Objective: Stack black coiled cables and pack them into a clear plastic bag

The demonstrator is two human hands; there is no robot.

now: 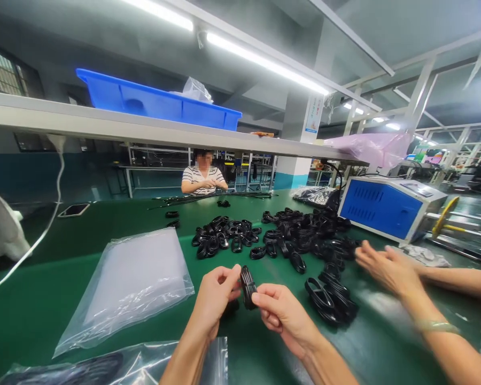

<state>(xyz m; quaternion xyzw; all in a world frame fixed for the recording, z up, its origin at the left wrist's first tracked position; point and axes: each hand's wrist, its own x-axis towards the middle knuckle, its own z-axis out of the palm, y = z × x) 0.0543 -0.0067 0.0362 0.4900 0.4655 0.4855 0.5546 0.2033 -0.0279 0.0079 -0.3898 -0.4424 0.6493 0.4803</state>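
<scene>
A small bundle of coiled black cable (247, 286) is held upright between my two hands, over the green table. My left hand (221, 291) pinches its upper left side between thumb and fingers. From the right, my right hand (282, 313) grips its lower end, thumb on top. Beyond my hands lie many similar black cable coils (232, 235) in a loose group, with a larger heap (300, 230) to the right. More coils (331, 297) lie right of my right hand. What sits beneath my left hand is mostly hidden.
Clear plastic bags (132, 278) lie at left, and a bag holding dark items (92, 369) is at the front edge. A co-worker's hands (388, 267) reach in from the right near a blue-and-white machine (385, 208). Another person (204, 179) sits opposite. A shelf (152, 133) spans overhead.
</scene>
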